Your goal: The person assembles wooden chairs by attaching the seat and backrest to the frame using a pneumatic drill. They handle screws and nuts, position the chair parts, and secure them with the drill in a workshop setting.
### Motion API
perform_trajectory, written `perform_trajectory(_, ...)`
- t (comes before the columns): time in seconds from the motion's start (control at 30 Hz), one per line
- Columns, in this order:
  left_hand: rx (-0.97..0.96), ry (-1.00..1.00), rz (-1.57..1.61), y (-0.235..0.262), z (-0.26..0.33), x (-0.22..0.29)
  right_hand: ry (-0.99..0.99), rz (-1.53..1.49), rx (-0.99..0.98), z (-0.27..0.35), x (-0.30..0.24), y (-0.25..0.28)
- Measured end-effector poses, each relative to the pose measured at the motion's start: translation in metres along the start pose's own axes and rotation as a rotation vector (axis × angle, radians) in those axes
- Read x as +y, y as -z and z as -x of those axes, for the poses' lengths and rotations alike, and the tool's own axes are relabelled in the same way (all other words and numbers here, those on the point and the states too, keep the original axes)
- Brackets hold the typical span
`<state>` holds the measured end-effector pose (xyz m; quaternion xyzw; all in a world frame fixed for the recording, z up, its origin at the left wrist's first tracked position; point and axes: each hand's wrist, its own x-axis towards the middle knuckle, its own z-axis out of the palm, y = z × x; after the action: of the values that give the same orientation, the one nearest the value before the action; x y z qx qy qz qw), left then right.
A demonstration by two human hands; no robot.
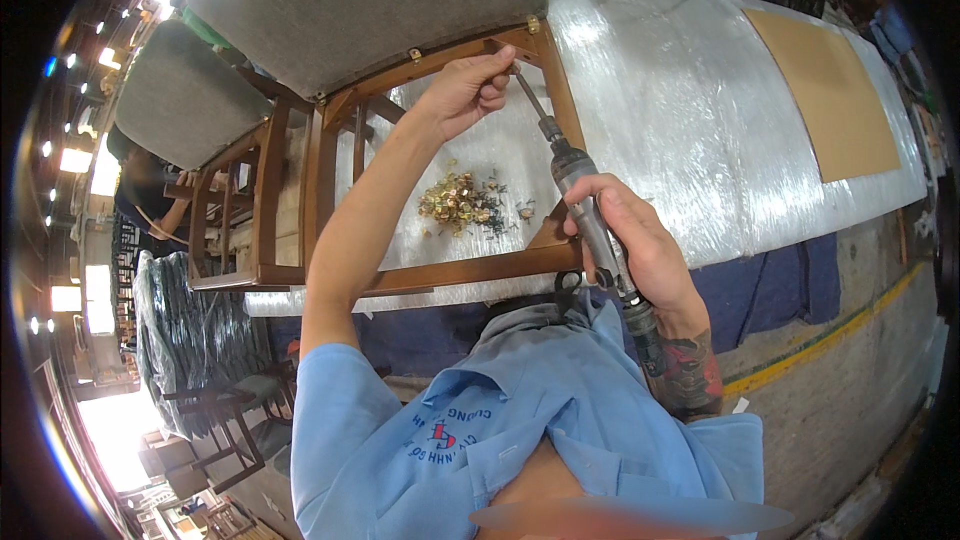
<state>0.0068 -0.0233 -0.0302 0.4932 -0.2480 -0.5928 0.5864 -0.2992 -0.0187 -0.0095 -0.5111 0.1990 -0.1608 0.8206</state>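
the driver point(597, 225) slants over the frame's point(470, 268) right side, long axis running up to the far right corner, where its bit point(532, 98) ends right by the left hand point(465, 95). that hand, nearer the tip, stretches across the frame, thumb and fingers pinched together, on what i can't tell. the right hand point(640, 245) has its fingers clamped round the driver's body. loose hardware point(460, 202) is heaped within the frame.
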Motion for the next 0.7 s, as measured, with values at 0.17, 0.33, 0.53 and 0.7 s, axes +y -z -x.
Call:
perform_trajectory(0.17,0.040,0.016,-0.045,-0.002,-0.005,0.000,-0.004,0.011,0.007,-0.001,0.000,-0.001)
perform_trajectory(0.33,0.030,-0.001,-0.135,0.001,-0.012,0.003,0.016,0.000,-0.003,-0.009,0.003,0.003)
perform_trajectory(0.53,-0.052,0.006,-0.241,0.000,-0.025,0.011,0.038,0.034,0.035,-0.018,-0.003,0.001)
perform_trajectory(0.7,0.059,-0.005,-0.063,-0.009,-0.042,-0.001,0.064,-0.004,0.128,-0.030,-0.001,0.000)
